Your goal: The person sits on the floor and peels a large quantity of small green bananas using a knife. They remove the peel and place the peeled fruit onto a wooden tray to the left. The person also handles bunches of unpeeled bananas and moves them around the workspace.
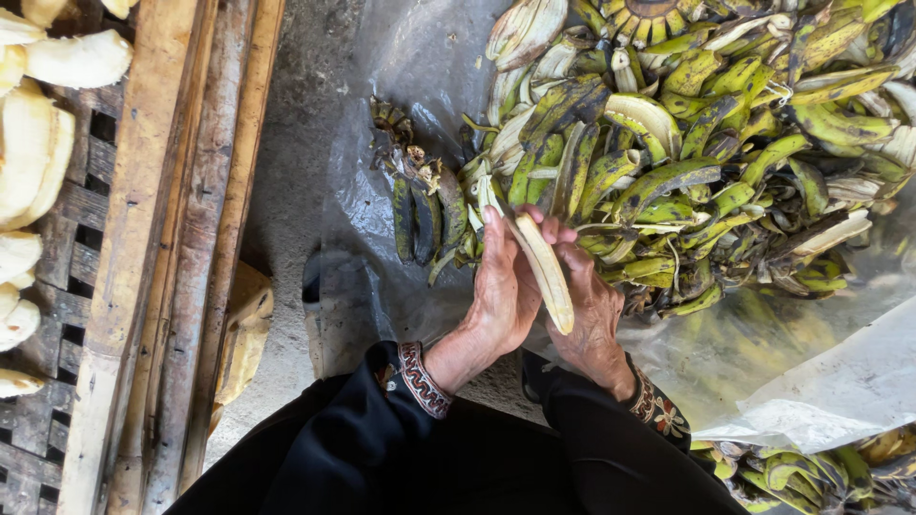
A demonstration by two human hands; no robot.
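view from above of two bare hands working over the floor. the left hand (501, 286) and the right hand (590, 310) sit close together near the middle of the scene, both wrists in black sleeves with patterned red and white cuffs. between them they hold a peeled banana (546, 270), pale cream and long, angled from far left to near right. the left hand's fingers (493, 229) are curled around its far end, and the right hand's fingers (563, 235) are closed on it from the right side, so both hands are grasping the fruit.

just beyond the hands, filling the far right of the scene, lies a big pile of banana peels (687, 143), green and yellow with dark blotches, on a clear plastic sheet (420, 67) spread over the grey floor. a small dark bunch stalk (420, 205) lies at the pile's left edge, just left of the hands.

at the far left is a wooden slatted rack (143, 257) carrying more peeled bananas (33, 153), well apart from the hands.
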